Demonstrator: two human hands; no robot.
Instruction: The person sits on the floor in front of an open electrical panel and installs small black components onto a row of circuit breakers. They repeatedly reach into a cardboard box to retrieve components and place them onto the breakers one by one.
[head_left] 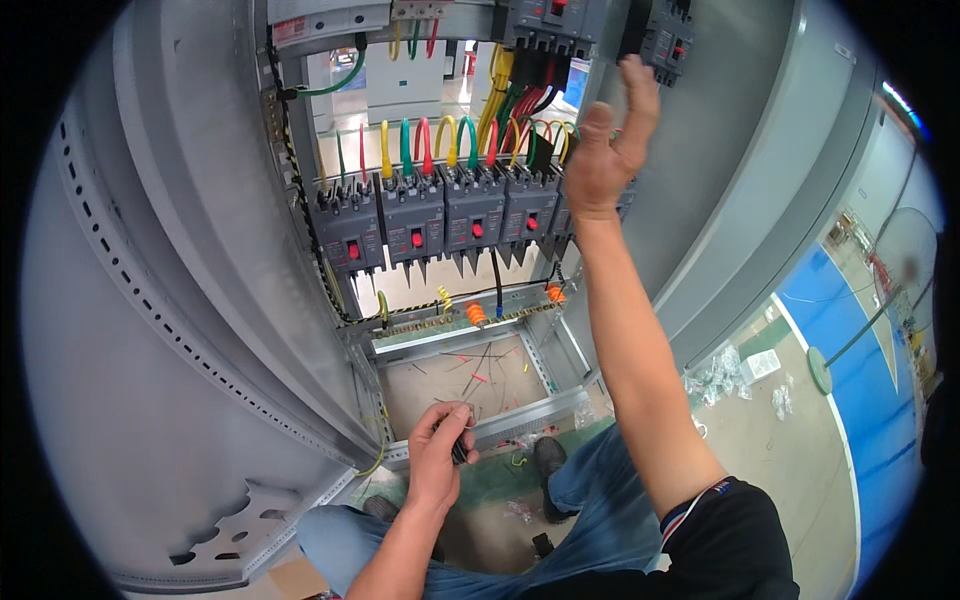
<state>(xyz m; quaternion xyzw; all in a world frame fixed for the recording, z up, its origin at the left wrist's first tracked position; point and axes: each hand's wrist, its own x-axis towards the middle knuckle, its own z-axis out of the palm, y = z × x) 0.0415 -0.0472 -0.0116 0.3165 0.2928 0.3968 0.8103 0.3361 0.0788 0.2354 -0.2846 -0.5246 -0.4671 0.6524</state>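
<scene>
My left hand (438, 455) is low in front of the cabinet's bottom frame, its fingers closed round a small black object (459, 450) whose kind I cannot make out. My right hand (612, 150) is raised at the upper right, slightly blurred, fingers stretched and apart, with nothing seen in it. It is in front of the right end of a row of grey circuit breakers (472, 215) with red toggles, partly covering the last one. Just above its fingertips is a smaller breaker (668, 45) on the right side. Yellow, green and red wires (425, 140) loop into the breakers' tops.
A larger breaker (552, 20) sits at the top. Below the row are orange insulators (476, 314) and a busbar (420, 328). Wire scraps (478, 378) lie on the floor inside the base frame. The grey cabinet door (200, 400) stands at left; plastic bags (715, 375) lie at right.
</scene>
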